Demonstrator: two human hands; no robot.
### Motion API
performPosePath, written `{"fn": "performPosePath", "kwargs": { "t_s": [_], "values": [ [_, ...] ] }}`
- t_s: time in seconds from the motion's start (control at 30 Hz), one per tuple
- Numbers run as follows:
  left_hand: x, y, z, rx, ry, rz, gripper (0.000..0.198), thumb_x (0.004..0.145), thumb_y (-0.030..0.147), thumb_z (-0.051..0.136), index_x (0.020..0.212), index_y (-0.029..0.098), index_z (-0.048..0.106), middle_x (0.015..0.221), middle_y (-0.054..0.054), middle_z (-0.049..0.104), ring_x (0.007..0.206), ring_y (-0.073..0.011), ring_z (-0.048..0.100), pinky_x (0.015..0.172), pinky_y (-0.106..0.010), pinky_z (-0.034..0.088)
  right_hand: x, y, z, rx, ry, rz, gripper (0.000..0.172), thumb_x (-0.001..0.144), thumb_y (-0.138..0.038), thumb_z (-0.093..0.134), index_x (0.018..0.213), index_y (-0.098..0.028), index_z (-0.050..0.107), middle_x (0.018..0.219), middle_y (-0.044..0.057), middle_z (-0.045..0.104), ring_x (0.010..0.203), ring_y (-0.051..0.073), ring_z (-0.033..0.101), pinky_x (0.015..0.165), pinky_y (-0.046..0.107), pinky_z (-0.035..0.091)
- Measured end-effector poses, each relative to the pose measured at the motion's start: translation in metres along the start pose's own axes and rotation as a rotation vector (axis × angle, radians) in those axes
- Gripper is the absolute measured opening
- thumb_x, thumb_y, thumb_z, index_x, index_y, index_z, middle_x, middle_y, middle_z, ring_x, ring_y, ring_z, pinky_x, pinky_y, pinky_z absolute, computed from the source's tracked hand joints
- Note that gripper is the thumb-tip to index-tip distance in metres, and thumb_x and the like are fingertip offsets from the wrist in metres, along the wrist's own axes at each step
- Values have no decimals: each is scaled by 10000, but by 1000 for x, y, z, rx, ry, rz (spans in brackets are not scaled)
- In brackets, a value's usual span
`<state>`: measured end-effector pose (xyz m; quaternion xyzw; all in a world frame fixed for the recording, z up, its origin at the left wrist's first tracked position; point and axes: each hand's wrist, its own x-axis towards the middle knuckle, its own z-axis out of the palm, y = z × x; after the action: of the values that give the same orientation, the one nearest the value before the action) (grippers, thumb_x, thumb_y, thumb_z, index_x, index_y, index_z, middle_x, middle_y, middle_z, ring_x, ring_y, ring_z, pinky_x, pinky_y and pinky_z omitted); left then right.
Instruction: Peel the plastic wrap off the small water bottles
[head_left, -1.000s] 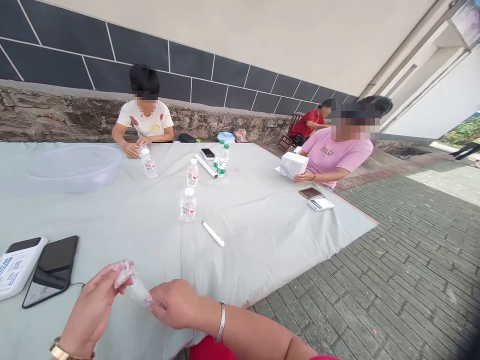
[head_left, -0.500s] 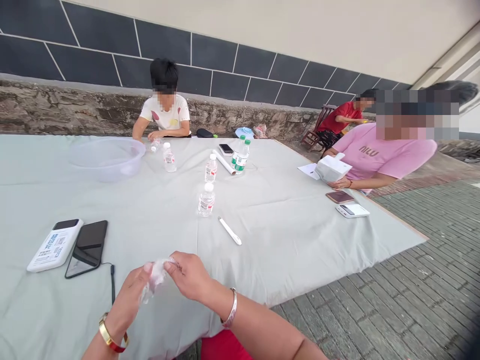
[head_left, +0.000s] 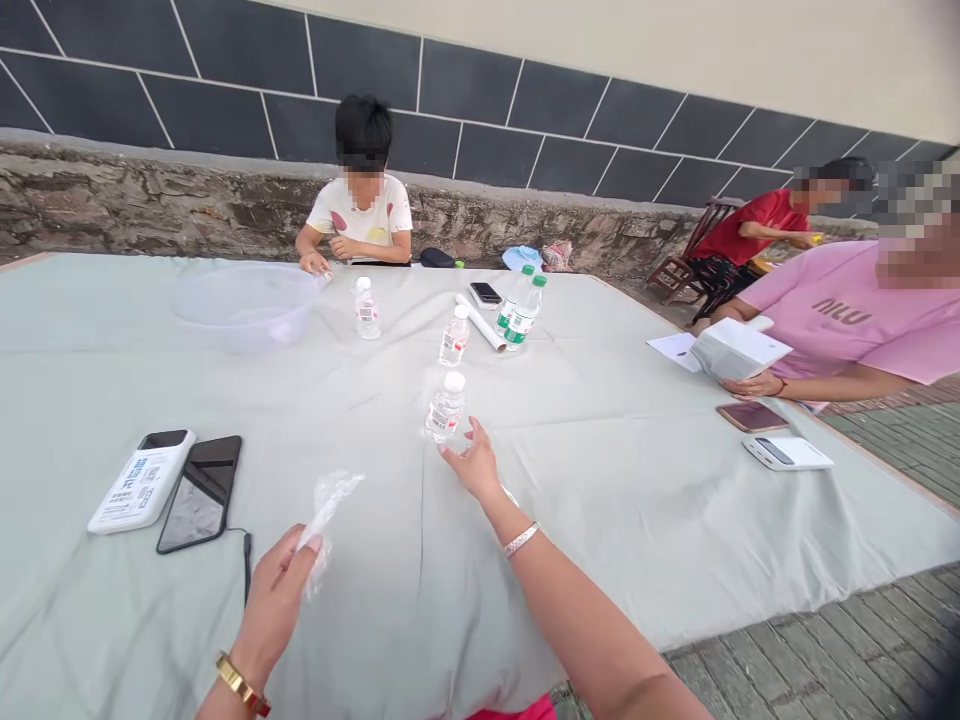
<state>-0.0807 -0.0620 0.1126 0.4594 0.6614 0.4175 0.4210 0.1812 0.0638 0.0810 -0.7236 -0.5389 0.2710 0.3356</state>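
Note:
My left hand (head_left: 279,575) is closed on a crumpled clear plastic bag (head_left: 330,500), held above the near side of the table. My right hand (head_left: 472,460) reaches forward with thumb and fingers apart, right beside the nearest small water bottle (head_left: 445,412); whether it touches the bottle I cannot tell. That bottle stands upright with a white cap and a pink-and-white label. A similar bottle (head_left: 454,338) stands just behind it, and another bottle (head_left: 367,310) is farther left. The pen is mostly hidden behind my right wrist.
A clear plastic basin (head_left: 244,325) sits at the far left. A white power bank (head_left: 142,485) and a black phone (head_left: 201,495) lie near left. Green-capped bottles (head_left: 523,320) stand beside a paper roll (head_left: 484,325). One person (head_left: 367,215) sits opposite; another in pink (head_left: 840,310) holds a white box (head_left: 739,350).
My right hand has let go of the plastic bag and moved forward to the nearest bottle, its fingers spreading. My left hand keeps the bag. The view has turned slightly left.

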Motion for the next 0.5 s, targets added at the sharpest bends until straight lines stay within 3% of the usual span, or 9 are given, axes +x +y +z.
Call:
{"fn": "performPosePath", "kwargs": {
  "t_s": [0.1,0.2,0.33,0.5],
  "values": [
    [4,-2,10,11,18,23,473,765,629,444,549,214,376,546,28,382,535,-122,343,504,-236,328,27,0,25,19,-3,-54,678,737,-358,634,1301,-109,351,1185,184,517,955,229,548,799,325,417],
    [9,-5,14,53,0,5,502,766,637,452,541,217,293,552,39,303,542,-117,292,500,-229,300,55,-10,50,37,16,-97,591,757,-346,624,1249,-119,389,1165,162,535,1010,227,526,815,321,403],
    [16,-9,13,105,-6,-26,476,768,611,474,538,216,340,567,30,331,546,-129,323,504,-231,317,108,-26,75,69,54,-139,613,762,-343,626,1264,-99,373,1166,151,532,1060,202,504,834,295,388],
    [23,-11,13,133,-43,-59,433,790,572,471,549,220,396,579,22,360,518,-134,347,467,-233,316,180,-47,99,93,131,-91,636,774,-360,581,1260,-23,348,1174,168,503,1066,182,504,845,284,362]
  ]
}}
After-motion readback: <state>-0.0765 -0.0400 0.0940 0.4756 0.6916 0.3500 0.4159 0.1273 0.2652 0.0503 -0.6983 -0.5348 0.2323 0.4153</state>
